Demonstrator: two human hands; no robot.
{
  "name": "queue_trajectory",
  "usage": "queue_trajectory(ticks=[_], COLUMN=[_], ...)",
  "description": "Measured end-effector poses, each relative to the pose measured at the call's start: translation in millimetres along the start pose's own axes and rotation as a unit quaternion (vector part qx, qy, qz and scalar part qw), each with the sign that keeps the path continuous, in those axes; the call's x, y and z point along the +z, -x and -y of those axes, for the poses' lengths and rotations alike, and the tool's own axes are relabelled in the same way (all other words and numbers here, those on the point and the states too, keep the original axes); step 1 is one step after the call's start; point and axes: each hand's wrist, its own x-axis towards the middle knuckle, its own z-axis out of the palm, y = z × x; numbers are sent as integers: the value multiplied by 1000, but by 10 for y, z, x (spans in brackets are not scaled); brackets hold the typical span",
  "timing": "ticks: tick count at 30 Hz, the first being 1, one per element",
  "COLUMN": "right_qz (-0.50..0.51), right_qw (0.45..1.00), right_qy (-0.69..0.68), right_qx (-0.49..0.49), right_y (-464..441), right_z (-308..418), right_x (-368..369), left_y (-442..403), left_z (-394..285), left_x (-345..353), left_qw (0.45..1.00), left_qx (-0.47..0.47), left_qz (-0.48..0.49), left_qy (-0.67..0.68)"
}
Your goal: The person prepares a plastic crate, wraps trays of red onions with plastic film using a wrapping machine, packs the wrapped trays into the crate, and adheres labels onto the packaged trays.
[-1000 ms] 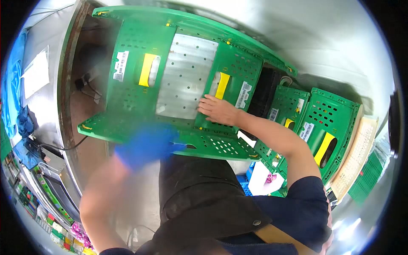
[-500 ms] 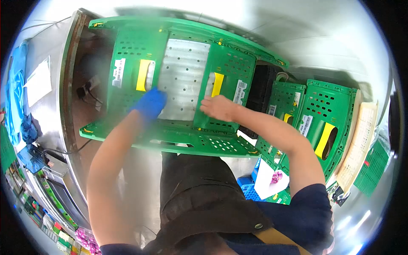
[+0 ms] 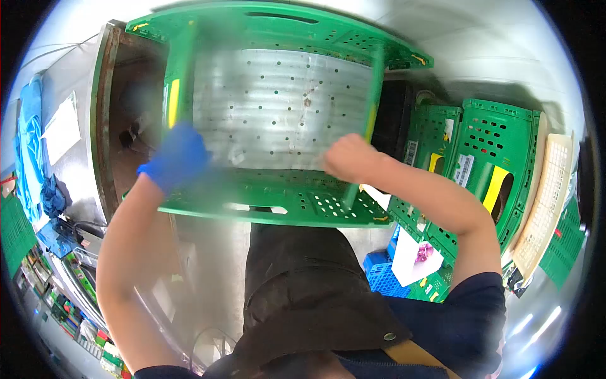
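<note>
A green folding crate [image 3: 265, 218] stands in front of me, its end panels raised and its long sides leaning outward. Between the panels shows a pale grey, ribbed floor surface [image 3: 278, 107] with small dark holes. My left hand [image 3: 180, 158], in a blue glove and blurred, is closed at the left end panel [image 3: 187, 69], beside a yellow handle strip [image 3: 173, 104]. My right hand [image 3: 356, 159] is bare, its fingers curled at the top edge of the right end panel [image 3: 377, 76]. Fingertips of both hands are partly hidden.
Green crates with yellow handles [image 3: 495, 189] are stacked on the right, beside a cream-coloured crate [image 3: 543, 196]. A blue basket [image 3: 383, 275] sits low on the right. On the left stands a metal counter [image 3: 76, 151] with blue plastic sheeting [image 3: 31, 139].
Both end panels have swung up from lying inward, uncovering more of the floor surface. My left hand has moved left and my right hand right, spreading apart.
</note>
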Motion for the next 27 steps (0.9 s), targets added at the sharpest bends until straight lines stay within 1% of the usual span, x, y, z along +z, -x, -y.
queue_trajectory(ticks=[2, 3, 5, 6, 8, 9, 10, 12, 13, 15, 16, 17, 18, 19, 20, 23, 26, 27], right_qz=[-27, -41, -1, 21, 37, 18, 30, 24, 18, -18, -31, -45, -86, -126, -166, -278, -312, -311], right_qw=[999, 999, 997, 996, 989, 977, 979, 974, 971, 966, 960, 953, 936, 915, 889, 779, 746, 739], right_qy=[0, 2, 30, 44, 60, 29, 49, 42, 35, -26, -59, -90, -131, -173, -213, -221, -196, -229], right_qx=[25, 36, 64, 77, 131, 209, 196, 223, 237, 257, 271, 286, 314, 342, 369, 516, 555, 552], right_y=[164, 184, 163, 138, 371, 549, 776, 786, 778, 706, 620, 513, 360, 163, 5, -387, -550, -540], right_z=[-58, -66, -51, -44, -193, -272, -414, -374, -332, -332, -300, -312, -367, -442, -498, -605, -515, -555], right_x=[85, 82, 45, 32, 140, 197, 202, 209, 205, 209, 245, 281, 385, 556, 724, 1118, 1158, 1121], left_y=[212, 253, 302, 338, 631, 727, 734, 782, 755, 613, 429, 339, 189, -1, -209, -595, -789, -819], left_z=[181, 204, 248, 316, 631, 755, 808, 880, 870, 857, 611, 600, 559, 481, 366, 150, -116, -106], left_x=[-51, -25, 58, 231, 119, 92, 156, 273, 353, 527, 121, 372, 717, 824, 853, 894, 888, 883], left_qw=[995, 993, 987, 990, 989, 984, 986, 985, 981, 968, 952, 924, 870, 776, 659, 746, 761, 737], left_qx=[-24, -26, -23, -15, -121, -170, -152, -121, -159, -237, -302, -306, -302, -381, -447, -506, -569, -578], left_qz=[-94, -116, -157, -123, -65, -35, -36, -36, -29, -23, -6, -63, -118, -105, -88, -48, -63, -72], left_qy=[31, 24, 8, -69, -50, -41, -65, -115, -103, -84, 59, 218, 372, 492, 598, 430, 305, 343])
